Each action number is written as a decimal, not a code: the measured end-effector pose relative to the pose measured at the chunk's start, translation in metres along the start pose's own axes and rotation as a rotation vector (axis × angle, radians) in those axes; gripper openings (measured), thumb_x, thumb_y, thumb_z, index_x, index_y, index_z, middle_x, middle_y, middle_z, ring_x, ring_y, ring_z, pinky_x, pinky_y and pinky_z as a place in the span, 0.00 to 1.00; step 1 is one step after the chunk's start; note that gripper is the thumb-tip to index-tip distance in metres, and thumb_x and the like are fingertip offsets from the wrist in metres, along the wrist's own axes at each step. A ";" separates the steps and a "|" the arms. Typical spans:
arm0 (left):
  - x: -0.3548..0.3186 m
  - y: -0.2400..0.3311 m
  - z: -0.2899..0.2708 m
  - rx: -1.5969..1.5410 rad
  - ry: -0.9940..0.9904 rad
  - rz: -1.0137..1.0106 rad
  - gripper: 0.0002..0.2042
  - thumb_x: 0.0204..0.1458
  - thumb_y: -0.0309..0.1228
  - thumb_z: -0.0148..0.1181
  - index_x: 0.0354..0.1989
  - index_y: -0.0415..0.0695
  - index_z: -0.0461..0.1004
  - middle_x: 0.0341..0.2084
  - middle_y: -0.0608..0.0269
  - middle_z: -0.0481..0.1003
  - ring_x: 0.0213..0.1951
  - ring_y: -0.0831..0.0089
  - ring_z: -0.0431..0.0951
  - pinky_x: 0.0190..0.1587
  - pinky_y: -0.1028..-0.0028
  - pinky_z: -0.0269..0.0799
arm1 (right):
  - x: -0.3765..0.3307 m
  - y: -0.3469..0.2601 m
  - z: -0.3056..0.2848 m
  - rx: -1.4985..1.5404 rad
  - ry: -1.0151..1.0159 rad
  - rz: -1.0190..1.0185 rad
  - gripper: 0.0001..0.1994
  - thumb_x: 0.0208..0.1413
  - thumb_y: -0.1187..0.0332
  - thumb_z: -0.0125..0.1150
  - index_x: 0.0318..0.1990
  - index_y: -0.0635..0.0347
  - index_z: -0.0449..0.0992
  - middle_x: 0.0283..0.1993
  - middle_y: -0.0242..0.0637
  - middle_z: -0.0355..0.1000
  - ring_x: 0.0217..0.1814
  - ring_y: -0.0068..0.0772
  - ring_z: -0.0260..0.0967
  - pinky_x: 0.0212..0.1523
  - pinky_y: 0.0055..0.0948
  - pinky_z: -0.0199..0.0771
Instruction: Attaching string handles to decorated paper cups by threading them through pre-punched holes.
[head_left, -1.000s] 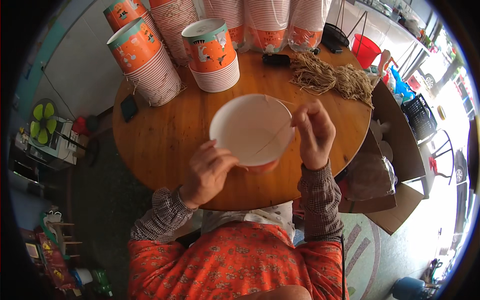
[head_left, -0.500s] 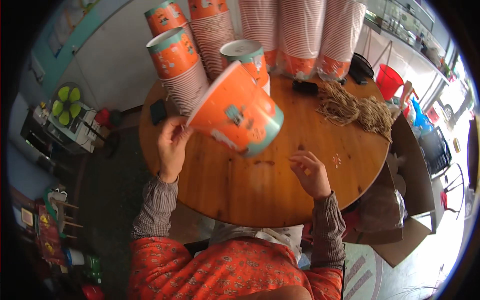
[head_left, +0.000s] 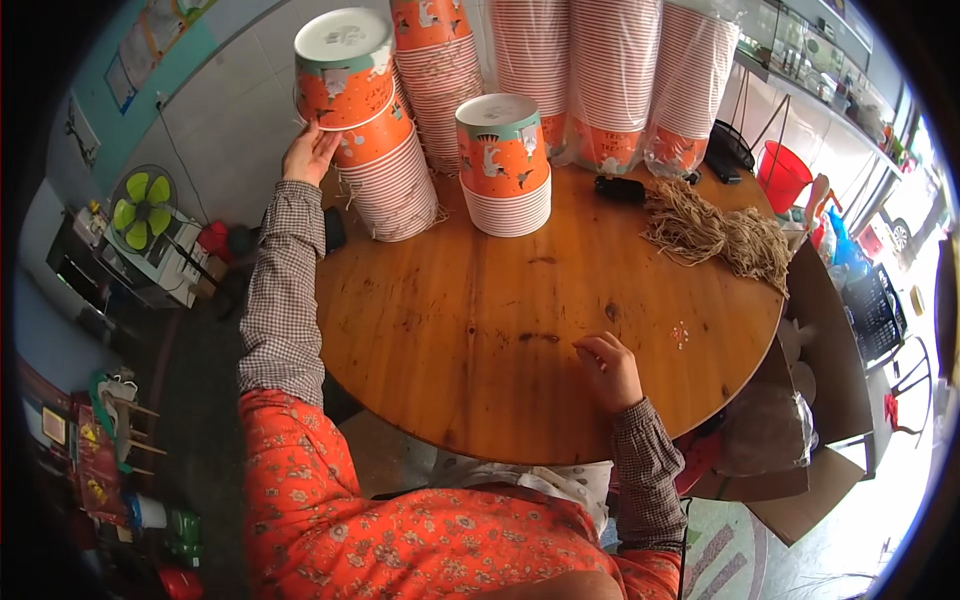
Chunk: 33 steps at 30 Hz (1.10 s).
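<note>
- While the left hand (head_left: 310, 152) reaches to the far left of the round wooden worktop (head_left: 480, 340), its open grip lies flat against the left side of the top paper bowl (head_left: 345, 68), fingers spread on the wall, not closed round it.
- That bowl is upside down, orange with a teal band and a white base, and sits tilted on the leaning stack of bowls (head_left: 385, 170) at the far left edge of the worktop.
- Bowl is above and just right of the palm; the wrist is level with the stack's upper part.
- Right hand (head_left: 608, 370) rests on the near right of the worktop, grip loosely curled, holding nothing that can be seen, well apart from the bowl.
- Second, shorter stack of bowls (head_left: 503, 165) stands right of the first, near the middle far side.
- Tall wrapped sleeves of bowls (head_left: 610, 80) stand along the far edge.
- Bundle of tan fibre cords (head_left: 715, 235) lies on the far right of the worktop.
- Red bucket (head_left: 783, 175) beyond the right edge; small green fan (head_left: 140, 205) off to the left.
</note>
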<state>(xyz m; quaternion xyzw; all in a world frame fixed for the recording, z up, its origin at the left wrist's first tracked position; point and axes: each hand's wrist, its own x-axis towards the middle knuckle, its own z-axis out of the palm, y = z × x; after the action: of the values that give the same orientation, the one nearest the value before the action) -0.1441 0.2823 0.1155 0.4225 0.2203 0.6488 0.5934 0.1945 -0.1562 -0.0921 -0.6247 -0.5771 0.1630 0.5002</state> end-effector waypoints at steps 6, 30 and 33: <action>0.009 -0.023 -0.026 0.092 0.299 -0.097 0.10 0.53 0.33 0.64 0.38 0.43 0.72 0.31 0.64 0.70 0.35 0.72 0.72 0.43 0.71 0.77 | -0.004 0.004 0.003 -0.114 0.011 -0.079 0.05 0.53 0.72 0.59 0.36 0.60 0.78 0.36 0.39 0.74 0.34 0.43 0.74 0.34 0.33 0.75; -0.051 -0.023 0.092 1.583 -0.206 1.318 0.24 0.50 0.36 0.63 0.57 0.48 0.69 0.56 0.52 0.66 0.59 0.54 0.64 0.60 0.60 0.62 | 0.003 0.003 0.002 -0.224 0.140 -0.139 0.04 0.54 0.76 0.59 0.36 0.63 0.77 0.34 0.40 0.73 0.29 0.39 0.74 0.27 0.29 0.74; -0.079 -0.072 0.126 1.408 -0.551 1.233 0.18 0.47 0.32 0.66 0.48 0.44 0.75 0.50 0.57 0.72 0.55 0.56 0.68 0.58 0.63 0.64 | 0.002 0.003 0.002 -0.217 0.180 -0.119 0.04 0.53 0.75 0.60 0.36 0.61 0.77 0.34 0.40 0.73 0.31 0.41 0.74 0.29 0.31 0.75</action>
<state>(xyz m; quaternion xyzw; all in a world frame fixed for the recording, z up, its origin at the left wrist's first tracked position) -0.0047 0.1941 0.1054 0.8585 0.1514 0.4439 -0.2074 0.1947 -0.1533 -0.0950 -0.6519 -0.5800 0.0129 0.4883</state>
